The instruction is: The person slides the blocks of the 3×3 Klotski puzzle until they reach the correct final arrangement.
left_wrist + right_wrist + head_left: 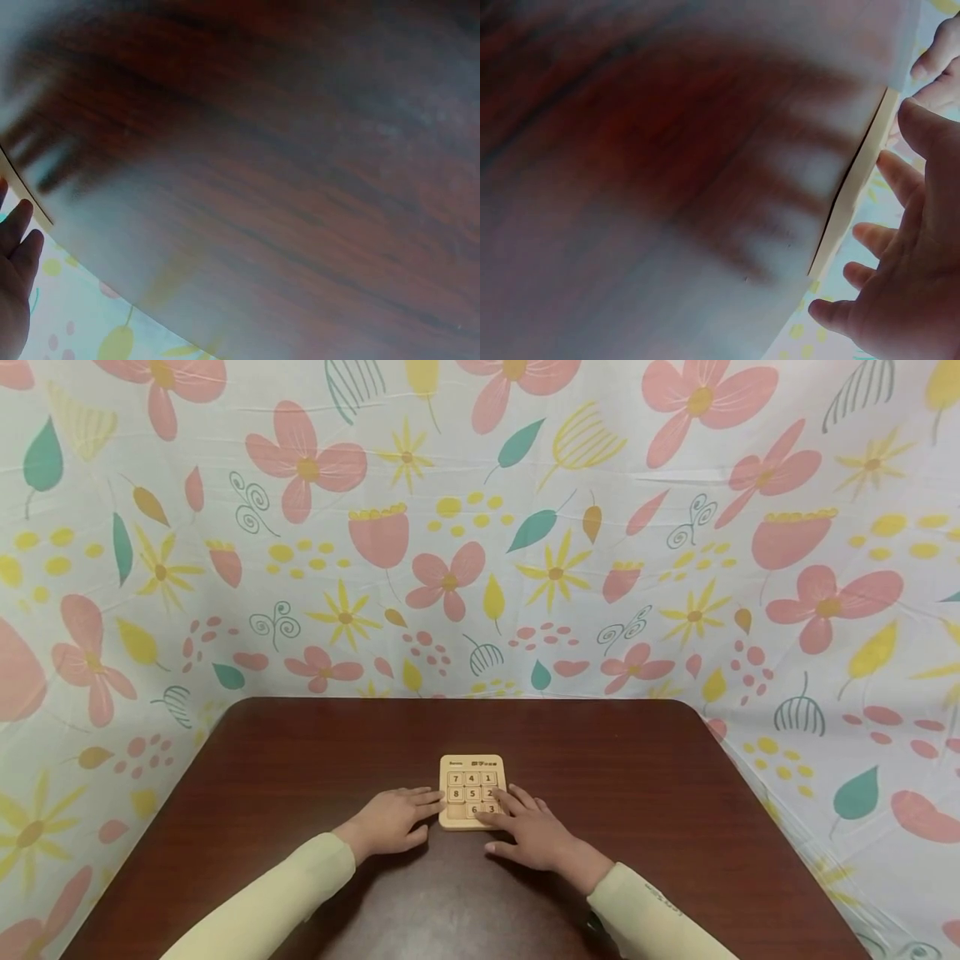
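Observation:
A light wooden number slide puzzle [453, 823] lies flat on the table, its tiles reading 7 4 1, 8 5 2 and 6 3 from the top row down. The bare slot is at its bottom left corner. My left hand [393, 820] rests at the left side with fairly straight fingers, tips right at the frame's edge. Over the right side reaches my right hand [536, 835], fingers spread; one fingertip is at the 6 tile [474, 810], another overlaps the 2 tile. The right wrist view catches the puzzle's side edge [847, 195] beside the right fingers.
The dark reddish-brown wooden table [337, 735] has a glossy surface and rounded far corners. Behind it and on both sides hangs a white cloth [465, 643] with pink, yellow and green flowers and leaves. Light sleeves cover both forearms.

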